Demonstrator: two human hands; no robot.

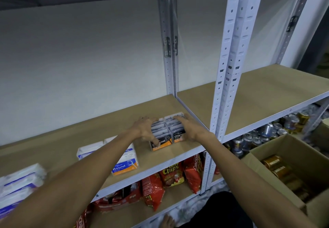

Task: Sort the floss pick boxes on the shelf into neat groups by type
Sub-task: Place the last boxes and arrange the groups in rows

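Left hand (144, 129) curls its spread fingers round the charcoal boxes (166, 128) on the shelf (106, 120); right hand (188, 128) lies flat on them (fingers straight).

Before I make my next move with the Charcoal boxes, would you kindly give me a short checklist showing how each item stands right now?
1. Charcoal boxes held from both sides: ok. The left hand grips the left side and the right hand presses the right.
2. Charcoal boxes packed as one tight block: ok.
3. Round boxes kept apart from that block: ok, bare shelf lies between them.
4. Front Charcoal boxes flush with each other: cannot tell, the thumbs cover part of them.
5. White packs at the far left grouped by type: cannot tell, they are blurred.
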